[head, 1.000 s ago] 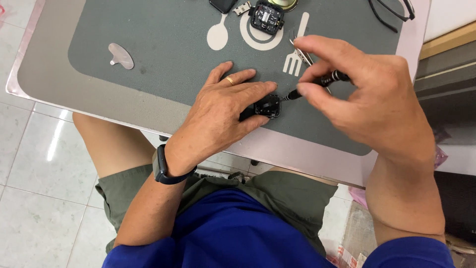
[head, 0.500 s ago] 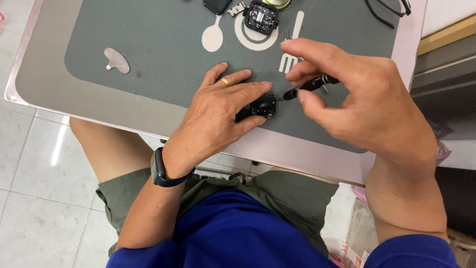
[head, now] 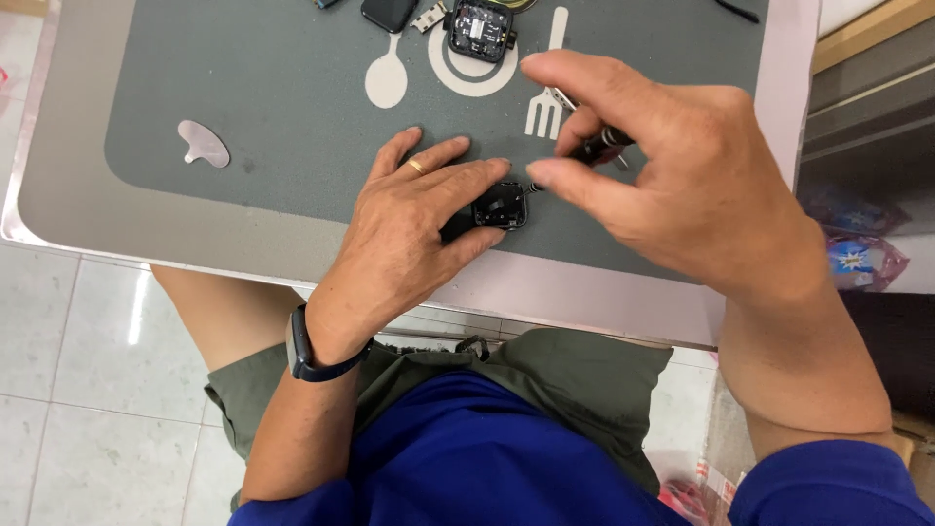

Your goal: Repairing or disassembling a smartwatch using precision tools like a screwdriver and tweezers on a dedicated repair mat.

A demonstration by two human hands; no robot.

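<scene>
- Evidently a screw-driving step is going on: the right hand point(head: 701, 185) is pinching a screwdriver point(head: 589, 153) between its fingertips, tip at the module's edge.
- Left hand point(head: 409, 224) is pressing the small black module point(head: 501, 206) onto the mat point(head: 292, 88), fingers clamped around it.
- Next is probably calling for steady twisting without slipping.

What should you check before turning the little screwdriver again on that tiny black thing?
1. Left hand pins the small black part on the grey mat: ok.
2. Right hand has a grip on the screwdriver: ok.
3. Tip sits at the part's edge: ok.
4. Tip seated in a screw: cannot tell, too small.
5. Loose square module lies apart from the hands: ok.
</scene>
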